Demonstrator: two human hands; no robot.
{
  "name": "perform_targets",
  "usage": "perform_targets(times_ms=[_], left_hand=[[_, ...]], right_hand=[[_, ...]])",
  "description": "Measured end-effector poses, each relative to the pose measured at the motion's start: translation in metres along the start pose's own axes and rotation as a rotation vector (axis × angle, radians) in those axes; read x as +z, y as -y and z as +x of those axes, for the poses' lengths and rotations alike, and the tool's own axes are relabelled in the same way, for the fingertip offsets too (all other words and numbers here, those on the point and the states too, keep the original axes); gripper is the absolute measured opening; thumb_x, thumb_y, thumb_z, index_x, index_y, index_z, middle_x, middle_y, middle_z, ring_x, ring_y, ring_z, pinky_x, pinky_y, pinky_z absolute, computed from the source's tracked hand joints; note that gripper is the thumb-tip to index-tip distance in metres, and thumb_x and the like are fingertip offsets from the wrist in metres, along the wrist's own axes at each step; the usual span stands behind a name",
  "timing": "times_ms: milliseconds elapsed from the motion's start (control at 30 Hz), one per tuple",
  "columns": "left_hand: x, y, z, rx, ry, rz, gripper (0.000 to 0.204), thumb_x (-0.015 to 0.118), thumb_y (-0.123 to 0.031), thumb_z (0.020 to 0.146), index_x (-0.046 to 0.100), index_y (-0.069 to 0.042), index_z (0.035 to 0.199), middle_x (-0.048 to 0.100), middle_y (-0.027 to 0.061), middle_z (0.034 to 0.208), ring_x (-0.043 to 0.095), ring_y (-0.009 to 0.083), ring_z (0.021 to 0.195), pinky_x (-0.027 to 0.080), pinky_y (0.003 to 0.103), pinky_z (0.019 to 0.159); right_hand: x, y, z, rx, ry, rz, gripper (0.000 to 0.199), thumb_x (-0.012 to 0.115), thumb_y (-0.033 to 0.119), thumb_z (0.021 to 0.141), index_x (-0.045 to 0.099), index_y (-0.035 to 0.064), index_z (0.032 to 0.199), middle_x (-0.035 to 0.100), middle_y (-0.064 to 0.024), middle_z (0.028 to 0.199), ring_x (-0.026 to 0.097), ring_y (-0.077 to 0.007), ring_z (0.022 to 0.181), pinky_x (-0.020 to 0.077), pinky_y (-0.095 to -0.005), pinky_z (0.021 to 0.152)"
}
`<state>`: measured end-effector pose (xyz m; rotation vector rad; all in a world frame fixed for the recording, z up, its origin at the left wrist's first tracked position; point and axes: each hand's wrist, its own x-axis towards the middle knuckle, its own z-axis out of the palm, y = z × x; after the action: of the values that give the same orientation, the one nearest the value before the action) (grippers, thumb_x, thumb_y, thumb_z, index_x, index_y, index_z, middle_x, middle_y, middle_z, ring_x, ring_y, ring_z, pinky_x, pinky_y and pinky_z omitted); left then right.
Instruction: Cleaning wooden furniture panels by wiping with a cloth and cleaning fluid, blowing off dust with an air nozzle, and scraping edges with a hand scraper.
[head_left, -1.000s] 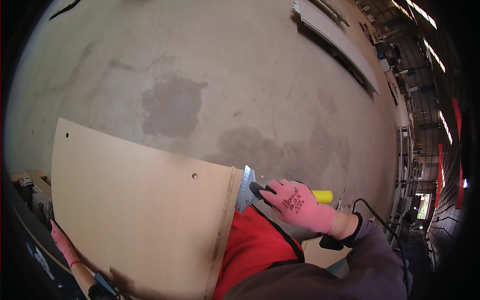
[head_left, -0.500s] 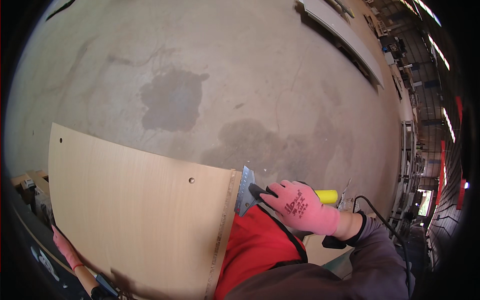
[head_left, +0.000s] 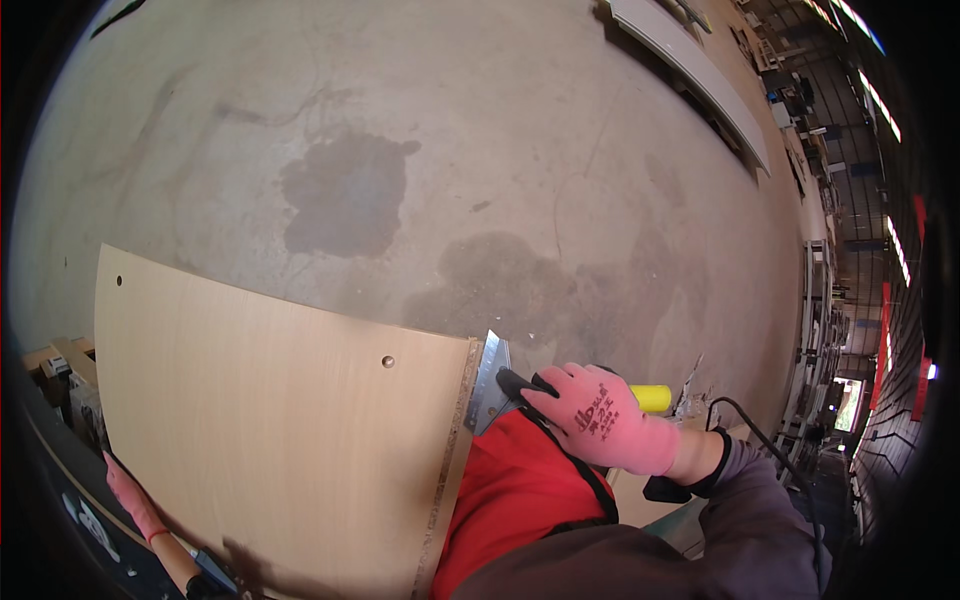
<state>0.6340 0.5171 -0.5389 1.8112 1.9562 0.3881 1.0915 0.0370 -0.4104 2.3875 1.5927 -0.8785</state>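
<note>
The step in hand looks like scraping the rough side of a big pale board (head_left: 270, 400). The board is in the lower left of the view, with the gray floor (head_left: 480, 120) past its far edge, and what holds it up cannot be seen. The right hand (head_left: 605, 415), in a pink and black glove, has its fingers curled tight around a scraper (head_left: 489, 385). One finger reaches out along the tool toward the blade. The wide metal blade is by the board's far right corner and seems to touch the speckled right edge (head_left: 447, 455). A yellow end (head_left: 652, 398), which looks like the handle, pokes out behind the glove. The left hand (head_left: 132, 495) is at the board's left edge. Its fingers look nearly straight, but how firmly they hold on, one cannot tell. The next move seems to call for a flat blade, a gentle push along that edge and a steady board.
</note>
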Motion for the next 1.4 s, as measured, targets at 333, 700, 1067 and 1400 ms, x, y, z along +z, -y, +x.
perform_targets(times_ms=[333,700,1067,1400], left_hand=[[-0.001,-0.001,-0.002,-0.007,0.01,0.013,0.059,0.036,-0.044,0.091,0.054,0.01,0.105,0.062,0.0161,0.099,0.058,0.0254,0.089,0.042,0.029,0.081],[-0.001,-0.008,-0.003,0.0,-0.003,0.011,0.059,0.037,-0.044,0.09,0.053,0.01,0.106,0.061,0.0174,0.101,0.057,0.0279,0.091,0.041,0.03,0.082],[0.005,-0.01,-0.004,-0.014,-0.032,-0.047,0.058,0.038,-0.043,0.09,0.053,0.01,0.108,0.061,0.0159,0.103,0.057,0.0258,0.092,0.041,0.029,0.082],[0.004,-0.009,-0.003,0.001,0.023,-0.053,0.058,0.038,-0.044,0.09,0.053,0.01,0.108,0.062,0.0131,0.101,0.057,0.0222,0.091,0.042,0.028,0.082]], right_hand=[[0.015,0.015,0.003,0.12,-0.156,0.06,0.039,0.056,0.015,0.071,0.055,0.0158,0.11,0.051,-0.0062,0.095,0.053,-0.0195,0.077,0.0461,-0.031,0.064],[0.017,0.023,0.006,0.147,-0.186,0.078,0.043,0.058,0.014,0.069,0.054,0.0134,0.112,0.05,-0.0072,0.096,0.054,-0.0197,0.076,0.0461,-0.0306,0.063],[0.01,0.022,0.012,0.117,-0.102,0.122,0.039,0.06,0.012,0.068,0.054,0.0082,0.106,0.051,-0.0085,0.094,0.055,-0.023,0.076,0.0472,-0.0329,0.063],[0.005,0.013,0.018,0.024,-0.074,0.051,0.037,0.059,0.014,0.07,0.055,0.008,0.106,0.05,-0.0081,0.093,0.055,-0.0211,0.074,0.0472,-0.031,0.059]])
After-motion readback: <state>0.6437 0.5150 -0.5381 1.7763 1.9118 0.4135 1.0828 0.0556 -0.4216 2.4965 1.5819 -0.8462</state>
